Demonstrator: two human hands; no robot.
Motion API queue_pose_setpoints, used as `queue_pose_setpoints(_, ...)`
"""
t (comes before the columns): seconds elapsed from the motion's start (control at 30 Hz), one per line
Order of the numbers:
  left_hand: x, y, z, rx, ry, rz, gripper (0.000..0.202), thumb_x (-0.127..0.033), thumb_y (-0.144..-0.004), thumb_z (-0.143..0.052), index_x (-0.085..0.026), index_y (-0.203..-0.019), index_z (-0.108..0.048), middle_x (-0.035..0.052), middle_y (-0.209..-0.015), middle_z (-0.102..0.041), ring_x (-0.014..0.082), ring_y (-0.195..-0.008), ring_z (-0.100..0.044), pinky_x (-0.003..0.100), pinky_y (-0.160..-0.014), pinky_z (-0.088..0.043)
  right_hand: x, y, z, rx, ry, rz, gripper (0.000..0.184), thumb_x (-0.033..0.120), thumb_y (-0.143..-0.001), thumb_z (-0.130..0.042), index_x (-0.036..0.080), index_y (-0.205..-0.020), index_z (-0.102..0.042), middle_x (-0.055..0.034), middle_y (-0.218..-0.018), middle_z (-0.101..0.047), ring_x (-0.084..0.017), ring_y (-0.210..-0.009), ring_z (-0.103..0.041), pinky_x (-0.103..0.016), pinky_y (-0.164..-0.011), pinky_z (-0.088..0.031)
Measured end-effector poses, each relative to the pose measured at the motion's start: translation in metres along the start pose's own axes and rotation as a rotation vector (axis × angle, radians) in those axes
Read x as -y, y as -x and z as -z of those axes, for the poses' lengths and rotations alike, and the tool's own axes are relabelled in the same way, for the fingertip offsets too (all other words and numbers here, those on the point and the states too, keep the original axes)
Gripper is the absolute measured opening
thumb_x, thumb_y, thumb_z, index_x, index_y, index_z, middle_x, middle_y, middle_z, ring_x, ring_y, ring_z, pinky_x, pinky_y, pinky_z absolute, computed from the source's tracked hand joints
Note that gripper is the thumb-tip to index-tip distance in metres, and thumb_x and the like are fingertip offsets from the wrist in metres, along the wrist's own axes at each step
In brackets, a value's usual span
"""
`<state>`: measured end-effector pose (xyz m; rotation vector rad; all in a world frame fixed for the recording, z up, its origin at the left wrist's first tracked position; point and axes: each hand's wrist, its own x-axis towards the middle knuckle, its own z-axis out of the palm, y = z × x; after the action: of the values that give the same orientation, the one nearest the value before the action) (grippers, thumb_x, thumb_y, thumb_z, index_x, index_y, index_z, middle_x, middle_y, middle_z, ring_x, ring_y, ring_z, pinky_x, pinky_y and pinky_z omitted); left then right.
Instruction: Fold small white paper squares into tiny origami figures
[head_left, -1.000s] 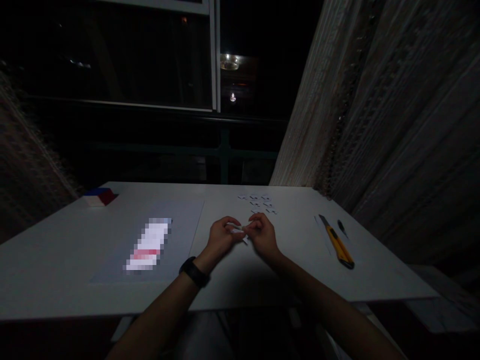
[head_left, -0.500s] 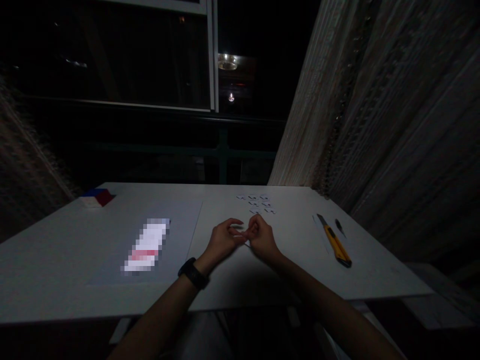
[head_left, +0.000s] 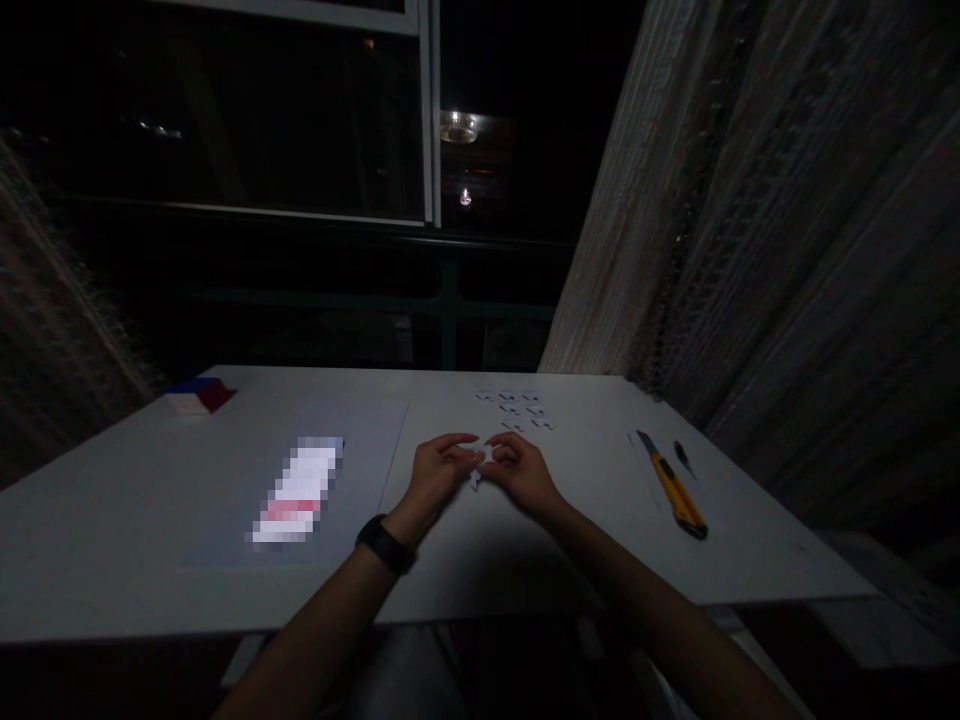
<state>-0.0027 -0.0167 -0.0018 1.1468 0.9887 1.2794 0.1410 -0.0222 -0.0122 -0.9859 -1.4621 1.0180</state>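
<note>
A small white paper piece (head_left: 487, 453) with an irregular outline is pinched between my two hands above the middle of the table. My left hand (head_left: 441, 470), with a dark watch on its wrist, grips it from the left by thumb and fingertips. From the other side my right hand (head_left: 525, 470) holds it with bent fingers. Part of the piece hangs below the fingertips, and the fingers cover much of the rest. Just beyond the hands, several small white paper pieces with dark marks (head_left: 510, 410) lie in loose rows.
A yellow utility knife (head_left: 677, 495) and a small dark pen-like item (head_left: 683, 458) lie at the right on the white table (head_left: 600, 560). To the left, a blurred-out bright phone-like object (head_left: 298, 490) rests on a large paper sheet (head_left: 375, 430). A coloured cube (head_left: 199, 396) sits far left.
The white paper piece has come into clearer view between the fingers, turned so that part hangs down. Both hands have shifted slightly, and the camera view has moved a little.
</note>
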Motion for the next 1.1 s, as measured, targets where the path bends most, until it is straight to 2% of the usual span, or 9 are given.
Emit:
queue_pose_setpoints(0.1,0.001,0.0,-0.002,-0.03,-0.013,0.013,0.033,-0.027,-0.047,-0.078,-0.011,-0.073,-0.066,0.004,-0.06,-0.064,0.011,-0.052,-0.055,0.022,-0.05,-0.04,-0.001,-0.001,0.001,-0.032,-0.025,-0.007,0.033,0.029,-0.056,-0.072,0.018,-0.08,-0.053,0.0071,-0.054,-0.051,-0.009,-0.047,-0.05,-0.02,-0.047,-0.038)
queue_pose_setpoints(0.2,0.0,0.001,-0.003,-0.044,-0.048,0.005,0.03,-0.029,-0.048,-0.077,-0.01,-0.069,-0.065,0.0046,-0.061,-0.064,0.0112,-0.053,-0.055,0.021,-0.05,-0.04,-0.002,-0.002,0.005,-0.033,-0.011,-0.022,0.03,0.028,-0.056,-0.071,0.017,-0.079,-0.055,0.005,-0.054,-0.056,-0.01,-0.048,-0.052,-0.021,-0.048,-0.039)
queue_pose_setpoints(0.33,0.0,0.001,-0.003,0.026,-0.138,-0.024,0.027,-0.034,-0.053,-0.074,-0.011,-0.065,-0.067,0.0053,-0.061,-0.064,0.0128,-0.056,-0.055,0.022,-0.051,-0.041,-0.002,-0.002,0.01,0.004,0.06,-0.028,0.027,0.024,-0.055,-0.071,0.016,-0.077,-0.057,0.0059,-0.049,-0.055,-0.009,-0.043,-0.048,-0.02,-0.044,-0.035)
queue_pose_setpoints(0.47,0.0,0.001,-0.003,0.056,-0.24,-0.049,0.026,-0.037,-0.056,-0.071,-0.012,-0.06,-0.066,0.0035,-0.053,-0.06,0.0115,-0.05,-0.051,0.022,-0.047,-0.037,0.0,-0.002,0.012,0.033,0.093,-0.009,0.029,0.021,-0.054,-0.07,0.016,-0.08,-0.058,0.008,-0.047,-0.05,-0.008,-0.042,-0.045,-0.019,-0.043,-0.034)
queue_pose_setpoints(0.63,0.0,0.001,-0.003,0.018,-0.244,-0.011,0.029,-0.037,-0.052,-0.072,-0.01,-0.063,-0.067,0.0036,-0.054,-0.06,0.01,-0.047,-0.048,0.021,-0.044,-0.035,-0.003,-0.004,0.014,-0.003,0.046,0.002,0.031,0.022,-0.056,-0.067,0.017,-0.084,-0.056,0.0061,-0.055,-0.054,-0.008,-0.046,-0.048,-0.019,-0.044,-0.036)
queue_pose_setpoints(0.73,0.0,0.0,-0.002,0.043,-0.269,0.0,0.032,-0.038,-0.054,-0.071,-0.009,-0.067,-0.067,0.0042,-0.055,-0.061,0.0106,-0.048,-0.049,0.022,-0.046,-0.036,-0.004,-0.004,0.016,-0.034,0.097,0.019,0.029,0.021,-0.057,-0.067,0.017,-0.083,-0.056,0.0063,-0.054,-0.052,-0.008,-0.046,-0.047,-0.018,-0.045,-0.035)
queue_pose_setpoints(0.9,0.005,-0.001,0.001,0.141,-0.495,-0.105,0.031,-0.041,-0.061,-0.064,-0.01,-0.067,-0.069,0.0046,-0.056,-0.062,0.0123,-0.052,-0.051,0.023,-0.05,-0.036,0.001,-0.002,0.016,0.044,0.191,-0.007,0.03,0.014,-0.053,-0.067,0.018,-0.082,-0.058,0.0083,-0.049,-0.048,-0.007,-0.044,-0.044,-0.018,-0.045,-0.035)
queue_pose_setpoints(1.0,0.01,-0.002,0.003,0.124,-0.657,-0.177,0.031,-0.042,-0.066,-0.059,-0.012,-0.068,-0.069,0.0029,-0.052,-0.06,0.0122,-0.05,-0.049,0.023,-0.048,-0.033,0.003,0.0,0.015,0.085,0.174,-0.036,0.029,0.014,-0.053,-0.066,0.018,-0.081,-0.059,0.0085,-0.048,-0.047,-0.007,-0.043,-0.043,-0.019,-0.045,-0.035)
queue_pose_setpoints(1.1,0.011,-0.001,0.004,0.07,-0.749,-0.217,0.033,-0.045,-0.068,-0.057,-0.014,-0.07,-0.07,0.0028,-0.051,-0.06,0.0133,-0.05,-0.051,0.023,-0.048,-0.032,0.004,-0.001,0.014,0.06,0.147,-0.031,0.03,0.017,-0.054,-0.068,0.018,-0.082,-0.058,0.0082,-0.049,-0.048,-0.007,-0.045,-0.044,-0.019,-0.046,-0.035)
